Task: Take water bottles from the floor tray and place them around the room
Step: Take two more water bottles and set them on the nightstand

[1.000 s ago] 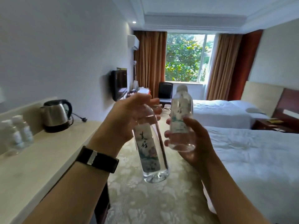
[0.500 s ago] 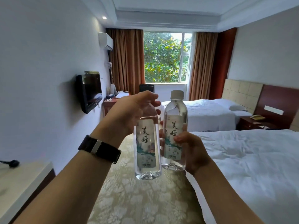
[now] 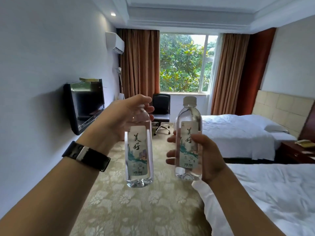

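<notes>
The bottle hanging from your left hand reads 美好 on its label; so does the bottle in your right hand. Smaller print is unreadable.

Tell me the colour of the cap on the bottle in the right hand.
White, seen in the head view: the cap tops the bottle in the right hand.
</notes>
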`<move>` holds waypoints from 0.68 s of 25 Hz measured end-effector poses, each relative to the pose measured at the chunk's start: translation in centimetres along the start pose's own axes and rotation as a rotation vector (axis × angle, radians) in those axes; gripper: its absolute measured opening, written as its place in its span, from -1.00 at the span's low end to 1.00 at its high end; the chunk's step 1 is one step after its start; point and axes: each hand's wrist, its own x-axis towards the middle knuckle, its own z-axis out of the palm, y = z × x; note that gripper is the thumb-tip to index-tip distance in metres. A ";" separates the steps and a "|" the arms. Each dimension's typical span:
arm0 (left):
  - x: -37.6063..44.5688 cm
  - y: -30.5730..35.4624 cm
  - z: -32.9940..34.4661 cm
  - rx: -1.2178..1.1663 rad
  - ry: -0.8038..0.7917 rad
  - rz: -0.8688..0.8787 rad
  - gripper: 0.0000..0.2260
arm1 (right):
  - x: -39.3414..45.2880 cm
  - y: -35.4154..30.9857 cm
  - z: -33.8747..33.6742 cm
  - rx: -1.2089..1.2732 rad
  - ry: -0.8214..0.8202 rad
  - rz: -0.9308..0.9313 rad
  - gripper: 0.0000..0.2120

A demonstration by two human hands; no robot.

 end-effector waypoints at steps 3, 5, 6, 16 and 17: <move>10.5 -3.1 -2.8 -0.055 -0.029 0.011 -0.74 | 8.2 1.1 -6.4 0.059 0.017 -0.001 -0.43; 17.9 -5.3 -4.2 -0.061 -0.059 0.002 -0.65 | 13.9 2.1 -10.6 0.085 0.041 -0.005 -0.37; 21.8 -6.2 -4.7 -0.057 -0.071 0.002 -0.63 | 16.9 2.4 -12.6 0.081 0.056 -0.008 -0.34; 58.1 -11.7 0.3 -0.048 -0.212 -0.020 -0.79 | 40.2 -1.0 -32.8 0.041 0.218 -0.018 -0.35; 61.2 -12.9 1.4 -0.052 -0.233 -0.025 -0.76 | 41.7 -1.2 -35.5 0.041 0.222 -0.024 -0.34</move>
